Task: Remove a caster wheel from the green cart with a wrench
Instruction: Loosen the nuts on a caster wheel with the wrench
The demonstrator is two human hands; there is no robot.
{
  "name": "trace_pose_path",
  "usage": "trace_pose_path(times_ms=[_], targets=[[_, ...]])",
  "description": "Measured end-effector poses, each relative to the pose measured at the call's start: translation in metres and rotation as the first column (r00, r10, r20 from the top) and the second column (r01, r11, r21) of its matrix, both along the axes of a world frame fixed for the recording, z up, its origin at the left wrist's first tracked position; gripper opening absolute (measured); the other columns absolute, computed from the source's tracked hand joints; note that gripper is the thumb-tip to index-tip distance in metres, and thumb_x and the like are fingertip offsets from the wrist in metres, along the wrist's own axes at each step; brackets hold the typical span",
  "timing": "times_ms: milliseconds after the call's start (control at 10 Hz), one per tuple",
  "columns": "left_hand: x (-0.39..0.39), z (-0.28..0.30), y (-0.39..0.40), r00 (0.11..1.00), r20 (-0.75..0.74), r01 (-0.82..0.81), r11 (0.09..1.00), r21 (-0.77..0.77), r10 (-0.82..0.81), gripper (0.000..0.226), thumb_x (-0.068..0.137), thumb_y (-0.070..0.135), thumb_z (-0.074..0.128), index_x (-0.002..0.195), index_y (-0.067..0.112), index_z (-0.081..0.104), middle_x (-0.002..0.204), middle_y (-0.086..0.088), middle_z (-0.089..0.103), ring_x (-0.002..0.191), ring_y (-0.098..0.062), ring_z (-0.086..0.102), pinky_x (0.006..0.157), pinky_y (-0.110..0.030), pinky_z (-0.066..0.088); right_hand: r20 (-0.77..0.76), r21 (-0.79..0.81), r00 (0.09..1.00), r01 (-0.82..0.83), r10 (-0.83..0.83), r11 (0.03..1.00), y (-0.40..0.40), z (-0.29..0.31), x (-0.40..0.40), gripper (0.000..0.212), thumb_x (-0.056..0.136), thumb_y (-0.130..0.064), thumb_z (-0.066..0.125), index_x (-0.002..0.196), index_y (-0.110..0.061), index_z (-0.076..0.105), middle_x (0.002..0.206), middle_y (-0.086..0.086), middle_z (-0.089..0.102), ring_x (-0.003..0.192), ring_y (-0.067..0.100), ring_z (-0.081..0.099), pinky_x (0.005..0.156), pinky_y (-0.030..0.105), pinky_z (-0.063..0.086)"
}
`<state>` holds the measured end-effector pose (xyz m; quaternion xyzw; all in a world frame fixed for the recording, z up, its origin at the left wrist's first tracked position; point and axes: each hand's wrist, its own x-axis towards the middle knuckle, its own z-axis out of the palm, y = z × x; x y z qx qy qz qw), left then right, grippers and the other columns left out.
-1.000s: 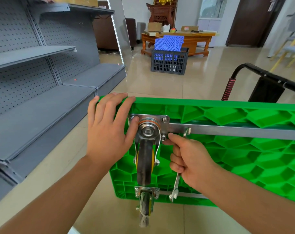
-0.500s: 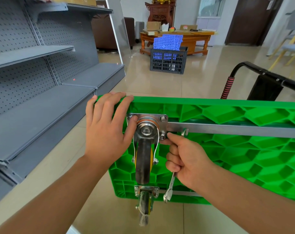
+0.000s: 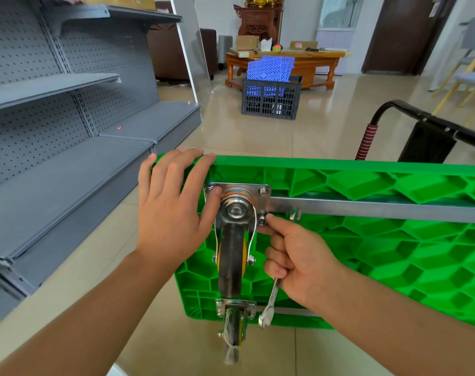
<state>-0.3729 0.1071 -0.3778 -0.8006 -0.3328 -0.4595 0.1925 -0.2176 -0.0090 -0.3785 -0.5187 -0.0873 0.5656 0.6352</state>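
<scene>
The green cart (image 3: 380,253) stands on its side with its ribbed underside facing me. A caster wheel (image 3: 232,256) with a steel mounting plate sits at the cart's upper left corner. My left hand (image 3: 174,204) lies flat over that corner, fingers on the top edge and thumb against the plate. My right hand (image 3: 293,253) grips a silver wrench (image 3: 269,305) whose free end hangs below the fist. The right index fingertip touches the plate's lower right bolt (image 3: 262,220). The wrench's upper end is hidden behind the fist.
A second caster (image 3: 235,329) sits at the cart's lower corner. The cart's black handle (image 3: 410,118) sticks out at the right. Grey shelving (image 3: 68,147) runs along the left. A dark crate with blue panels (image 3: 271,96) and a wooden table (image 3: 285,61) stand further back.
The wrench's free end has swung slightly left in my right hand. My left hand stays on the cart corner.
</scene>
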Motion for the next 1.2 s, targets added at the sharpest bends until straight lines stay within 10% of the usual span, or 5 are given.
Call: trace_pose_path(times_ms=[1200], targets=[[-0.0002,0.0004,-0.0002,1.000,0.003,0.002,1.000,0.014,-0.002,0.042,0.101,0.033,0.056,0.136,0.011,0.060,0.135,-0.010,0.059,0.129,-0.034,0.053,0.119,-0.053,0.025,-0.106,-0.040,0.994,-0.008,0.004,0.999,0.0027,0.0094,-0.0037,0.020,0.098,-0.022,0.062,0.089,-0.004,0.065,0.042,-0.008,0.021,0.031,0.007,0.016,0.030,0.019,0.016]])
